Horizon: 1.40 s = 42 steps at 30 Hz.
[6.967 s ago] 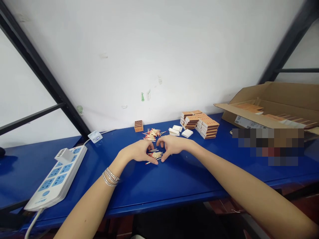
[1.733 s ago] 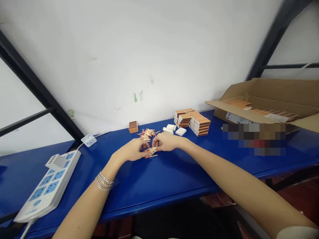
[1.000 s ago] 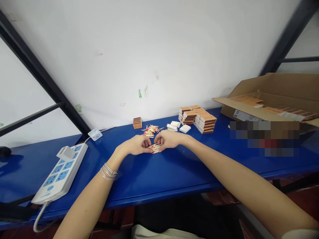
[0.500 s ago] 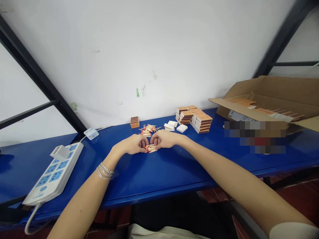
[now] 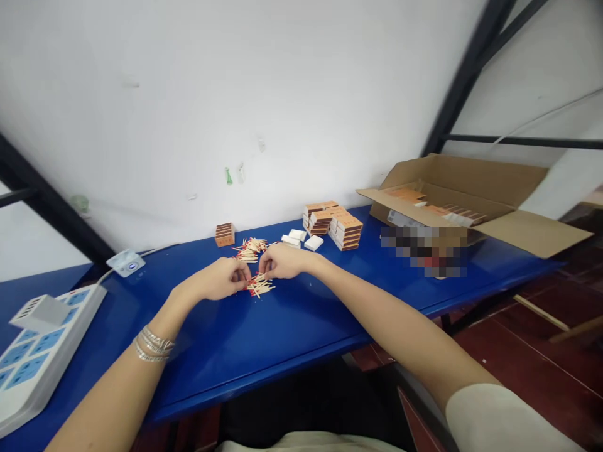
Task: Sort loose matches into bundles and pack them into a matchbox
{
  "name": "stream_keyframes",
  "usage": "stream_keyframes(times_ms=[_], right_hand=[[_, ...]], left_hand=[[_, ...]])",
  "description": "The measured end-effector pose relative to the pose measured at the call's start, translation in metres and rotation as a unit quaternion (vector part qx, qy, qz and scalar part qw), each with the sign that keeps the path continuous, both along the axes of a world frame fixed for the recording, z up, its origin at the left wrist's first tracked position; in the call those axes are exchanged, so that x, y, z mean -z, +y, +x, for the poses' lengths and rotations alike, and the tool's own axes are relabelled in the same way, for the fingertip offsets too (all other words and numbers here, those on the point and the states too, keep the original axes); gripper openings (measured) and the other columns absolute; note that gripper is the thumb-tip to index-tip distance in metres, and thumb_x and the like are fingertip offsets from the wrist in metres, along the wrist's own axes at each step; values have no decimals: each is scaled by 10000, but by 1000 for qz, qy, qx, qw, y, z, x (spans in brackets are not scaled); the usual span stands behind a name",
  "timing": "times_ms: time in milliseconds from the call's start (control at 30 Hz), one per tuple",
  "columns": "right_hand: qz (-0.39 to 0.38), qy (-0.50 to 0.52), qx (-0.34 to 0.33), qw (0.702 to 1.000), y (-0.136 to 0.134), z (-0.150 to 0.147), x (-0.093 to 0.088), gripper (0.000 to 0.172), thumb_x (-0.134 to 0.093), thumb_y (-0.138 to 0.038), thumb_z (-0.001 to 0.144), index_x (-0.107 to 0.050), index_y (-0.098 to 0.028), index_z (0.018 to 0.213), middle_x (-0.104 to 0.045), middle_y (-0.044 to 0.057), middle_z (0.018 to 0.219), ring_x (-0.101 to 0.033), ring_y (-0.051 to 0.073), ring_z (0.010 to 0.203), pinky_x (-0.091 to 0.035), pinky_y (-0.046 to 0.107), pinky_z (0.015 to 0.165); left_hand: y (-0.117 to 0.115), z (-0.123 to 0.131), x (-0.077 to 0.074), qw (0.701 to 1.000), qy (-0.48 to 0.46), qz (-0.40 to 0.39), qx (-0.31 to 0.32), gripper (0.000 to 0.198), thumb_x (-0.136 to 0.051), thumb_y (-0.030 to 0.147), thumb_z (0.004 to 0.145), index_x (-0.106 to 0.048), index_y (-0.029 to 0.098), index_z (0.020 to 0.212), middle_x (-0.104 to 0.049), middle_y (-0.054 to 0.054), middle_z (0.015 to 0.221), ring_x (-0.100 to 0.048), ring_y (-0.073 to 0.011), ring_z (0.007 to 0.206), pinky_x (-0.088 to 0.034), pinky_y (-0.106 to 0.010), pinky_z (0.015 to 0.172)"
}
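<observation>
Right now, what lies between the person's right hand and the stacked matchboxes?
In the head view, white matchbox trays lie on the blue table between the right hand and the stacked matchboxes.

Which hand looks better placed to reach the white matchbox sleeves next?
Probably the right hand: it lies closest to the white matchbox sleeves, just beyond its knuckles. The left hand sits farther away, with the loose matchsticks between it and them.
</observation>
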State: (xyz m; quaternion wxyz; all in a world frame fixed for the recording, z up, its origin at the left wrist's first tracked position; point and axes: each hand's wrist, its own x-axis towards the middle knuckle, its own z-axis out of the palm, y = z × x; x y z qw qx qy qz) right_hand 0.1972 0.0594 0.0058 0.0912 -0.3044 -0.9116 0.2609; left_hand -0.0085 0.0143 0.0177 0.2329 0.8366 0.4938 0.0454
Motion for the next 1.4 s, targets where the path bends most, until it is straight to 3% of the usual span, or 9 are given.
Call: stream_keyframes(times_ms=[233,500,767,1000,1300,1400], right_hand=[[20,11,4,1000,2,1,1,183,-649,-139,710,-719,-126,879,-738,49,815,-660,133,722,-446,181,614],[26,30,22,999,-1,4,4,131,-657,-231,710,-705,-154,804,-717,32,743,-642,148,678,-443,219,606],[-4,38,33,999,-10,-6,14,213,-613,-375,737,-661,-173,785,-680,34,679,-597,151,589,-434,247,566],[20,-16,48,998,-15,-9,11,308,-587,-497,739,-686,-207,770,-668,43,643,-588,177,587,-412,269,541],[32,-10,49,998,-15,-7,9,304,-566,-443,762,-718,-186,821,-688,53,693,-576,172,596,-414,281,587],[37,2,37,999,-12,-5,9,293,-576,-420,767,-721,-174,829,-690,47,712,-580,165,619,-418,268,597]], left_hand=[[-3,1,-4,1000,1,15,7,171,-538,267,756,-653,174,841,-677,-19,735,-587,-147,644,-433,-245,613],[0,-8,-3,995,-100,10,26,137,-590,232,758,-658,156,850,-681,-25,774,-574,-117,639,-435,-230,603],[3,-14,8,977,-203,-54,-38,183,-648,296,788,-575,132,820,-639,-25,677,-596,-110,583,-448,-231,568],[2,-15,13,988,-154,-4,-33,143,-660,265,775,-615,130,790,-652,-28,691,-587,-102,582,-436,-226,567],[2,-13,13,989,-146,9,8,175,-572,290,851,-653,136,863,-631,-15,668,-591,-102,580,-445,-232,595],[4,-13,13,988,-154,-3,-11,211,-535,296,864,-665,138,914,-643,-16,728,-599,-98,576,-437,-216,562]])
